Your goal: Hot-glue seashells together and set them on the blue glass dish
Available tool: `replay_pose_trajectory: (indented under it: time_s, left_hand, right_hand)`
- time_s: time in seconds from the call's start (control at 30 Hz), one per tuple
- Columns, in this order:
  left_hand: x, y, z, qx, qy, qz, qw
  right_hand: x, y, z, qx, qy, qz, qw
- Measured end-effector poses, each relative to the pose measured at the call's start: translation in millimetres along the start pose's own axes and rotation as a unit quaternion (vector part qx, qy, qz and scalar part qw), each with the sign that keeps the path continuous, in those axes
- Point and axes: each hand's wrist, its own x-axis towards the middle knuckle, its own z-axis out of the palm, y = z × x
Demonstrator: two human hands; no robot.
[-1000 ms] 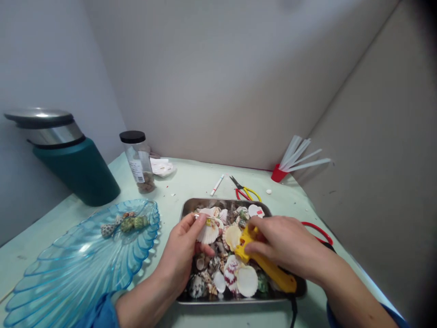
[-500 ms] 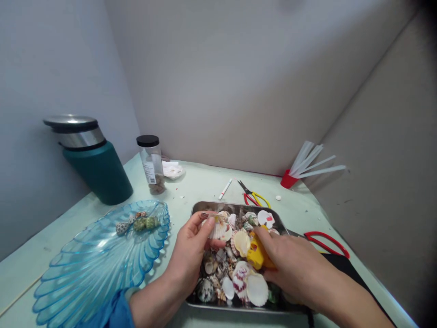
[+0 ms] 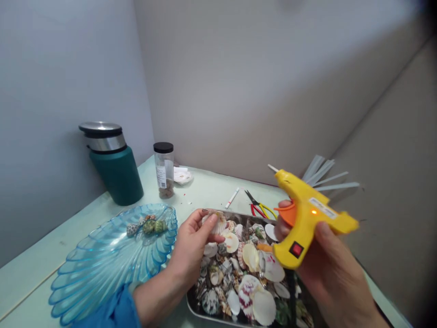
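My left hand (image 3: 194, 241) pinches a pale scallop shell (image 3: 219, 223) between thumb and fingers, above the far left part of a metal tray (image 3: 191, 309). The tray is full of seashells, among them a purple-and-white scallop (image 3: 246, 291) and a plain white one (image 3: 264, 306). In my right hand (image 3: 336, 273) a yellow glue gun (image 3: 303, 196) is held up over the tray's right side. Its nozzle points up and left, an orange light glows on its side, and a red switch shows on the handle. My fingers lie partly hidden behind the handle, near the orange trigger.
A blue glass dish (image 3: 102, 255) with several small shells (image 3: 149, 226) lies at left. Behind it stand a teal flask (image 3: 118, 175) and a black-lidded jar (image 3: 164, 171). Beyond the tray are a white marker (image 3: 232, 198) and pliers (image 3: 261, 207). Glue sticks (image 3: 319, 171) stick up behind the gun.
My right hand has raised the glue gun from low among the shells to above the tray, nozzle now up. My left hand keeps the shell. The view has shifted left.
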Motion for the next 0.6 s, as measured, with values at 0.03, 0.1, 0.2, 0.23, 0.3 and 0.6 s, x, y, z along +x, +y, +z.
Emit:
replay_pose_trajectory:
  time_s: [0.03, 0.1, 0.2, 0.23, 0.3, 0.6]
  left_hand:
    - [0, -1, -0.4, -0.003, 0.001, 0.000, 1.000]
    - [1, -2, -0.7, -0.007, -0.004, -0.002, 1.000]
    - [1, -3, -1.0, -0.005, -0.008, -0.007, 1.000]
    - [1, -3, -1.0, -0.003, -0.008, -0.007, 1.000]
    - [1, -4, -1.1, -0.002, -0.008, -0.008, 1.000]
    - [0, -3, 1.6, 0.016, -0.006, 0.005, 1.000]
  right_hand:
    - [-2, 2, 5, 0.060, -0.015, 0.053, 0.997]
    - [-5, 1, 13, 0.151, -0.049, 0.150, 0.976]
    - [-12, -7, 20, 0.235, -0.039, 0.145, 0.960]
    - [-15, -9, 22, 0.251, -0.033, 0.126, 0.959]
    - [-23, -10, 27, 0.253, -0.077, 0.146, 0.953]
    - [-17, 6, 31, 0.097, -0.085, 0.187, 0.974]
